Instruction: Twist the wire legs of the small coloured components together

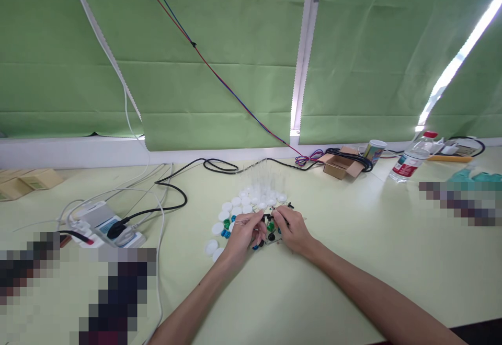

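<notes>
In the middle of the table my left hand (246, 231) and my right hand (293, 229) meet fingertip to fingertip. Between them is a small black part (268, 217), pinched from both sides; its exact kind is too small to make out. Just under the fingers lie a green piece (270, 227) and a round black piece (271, 237). White round discs (217, 228) spread to the left of and behind my left hand, with small blue pieces (225, 234) and a green piece (226, 223) among them. Upright clear thin rods (262, 180) stand behind the discs.
A power strip with plugs (110, 227) and white cables sit at left. A black cable (182, 193) runs along the back. At back right are an open cardboard box (341, 166), a can (374, 150) and a water bottle (411, 159). Green blinds (219, 73) hang behind.
</notes>
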Available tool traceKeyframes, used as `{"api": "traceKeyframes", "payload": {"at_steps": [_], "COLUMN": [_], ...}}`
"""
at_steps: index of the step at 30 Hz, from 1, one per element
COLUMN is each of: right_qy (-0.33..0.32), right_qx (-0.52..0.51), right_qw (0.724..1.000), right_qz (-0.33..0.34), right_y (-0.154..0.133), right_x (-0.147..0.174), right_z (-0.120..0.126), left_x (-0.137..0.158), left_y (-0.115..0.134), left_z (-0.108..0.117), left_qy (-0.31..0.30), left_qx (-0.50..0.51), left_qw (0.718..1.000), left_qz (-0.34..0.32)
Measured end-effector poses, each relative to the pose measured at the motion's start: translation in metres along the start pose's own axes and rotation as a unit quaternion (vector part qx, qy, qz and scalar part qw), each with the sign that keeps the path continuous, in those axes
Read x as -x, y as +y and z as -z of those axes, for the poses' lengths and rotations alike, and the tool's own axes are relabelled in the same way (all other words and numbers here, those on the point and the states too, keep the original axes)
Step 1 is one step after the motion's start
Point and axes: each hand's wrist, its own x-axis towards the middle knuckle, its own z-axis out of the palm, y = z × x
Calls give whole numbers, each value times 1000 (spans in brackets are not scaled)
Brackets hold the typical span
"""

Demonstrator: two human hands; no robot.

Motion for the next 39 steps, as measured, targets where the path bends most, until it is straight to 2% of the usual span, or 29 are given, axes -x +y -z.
{"api": "traceKeyframes", "payload": {"at_steps": [15,20,23,26,30,39], "right_qy": [7,24,38,46,33,10], "right_qx": [-13,1,-27,-60,-57,-62], "right_qw": [1000,1000,998,997,998,998], "right_qz": [-4,-11,-32,-24,3,1], "right_y": [4,2,-1,-3,-3,2], "right_x": [0,-1,0,2,2,2], "right_z": [-2,-1,0,0,-1,-3], "left_x": [0,-1,-1,-2,-3,-1], "left_y": [-2,-2,1,3,2,3], "left_z": [1,0,0,1,2,0], "left_qy": [-14,0,18,36,39,24], "left_qx": [-13,-1,29,66,80,73], "left_qw": [1000,1000,999,997,996,997], "left_qz": [7,7,5,10,18,27]}}
